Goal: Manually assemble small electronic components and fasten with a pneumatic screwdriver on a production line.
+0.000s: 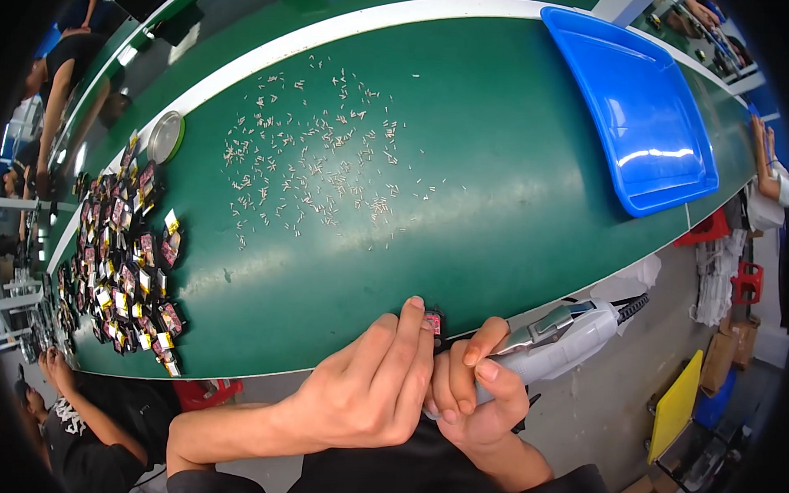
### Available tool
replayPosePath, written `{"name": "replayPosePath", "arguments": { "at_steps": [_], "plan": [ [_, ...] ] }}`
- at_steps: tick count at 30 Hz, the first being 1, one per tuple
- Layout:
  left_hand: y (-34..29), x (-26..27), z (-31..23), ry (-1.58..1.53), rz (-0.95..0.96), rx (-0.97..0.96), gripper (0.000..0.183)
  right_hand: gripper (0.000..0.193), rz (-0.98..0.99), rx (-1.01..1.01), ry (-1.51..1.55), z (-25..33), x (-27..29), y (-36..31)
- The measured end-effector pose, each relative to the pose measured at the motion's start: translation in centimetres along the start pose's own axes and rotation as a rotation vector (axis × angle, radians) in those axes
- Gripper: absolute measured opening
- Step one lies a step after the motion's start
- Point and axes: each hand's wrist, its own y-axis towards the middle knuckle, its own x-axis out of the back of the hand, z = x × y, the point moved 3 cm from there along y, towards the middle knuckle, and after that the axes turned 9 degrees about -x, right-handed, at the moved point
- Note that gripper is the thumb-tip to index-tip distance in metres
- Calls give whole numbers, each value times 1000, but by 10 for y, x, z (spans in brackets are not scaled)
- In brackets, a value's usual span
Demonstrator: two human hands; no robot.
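At the near table edge, my left hand [368,380] keeps its fingers pressed together against a small black device [434,320] with a reddish circuit board showing. Its thumb is hidden. Close beside it, my right hand [481,393] is curled round the front end of a pale corded electric screwdriver [552,348] with a metal lever along its side. The tool slants up to the right, its cord leaving at the far end. My fingers cover its tip. Farther off on the green table [315,283] lie scattered tiny, pale metallic pieces, seemingly screws [337,140].
Many similar black devices [120,263] with yellow and white parts are heaped at the left. A round shallow tin [165,137] stands beyond them. A blue tray [651,125] sits at the far right. Another person [101,427] is at the lower left; other people are around the tables.
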Motion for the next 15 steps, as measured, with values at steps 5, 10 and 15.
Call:
{"name": "replayPosePath", "arguments": {
  "at_steps": [5, 10, 15],
  "plan": [
    [1, 1, 1, 67, 105, -34, 33, 12, 22, -37, 8, 6, -1, 0],
    [-7, 2, -1, 7, 126, 9, 31, 9, 99, -9, -209, 43, -14, 2],
    [-8, 0, -5, -54, 96, 63, 32, 16, 191, 160, -389, 89, -43, 26]
  ]
}}
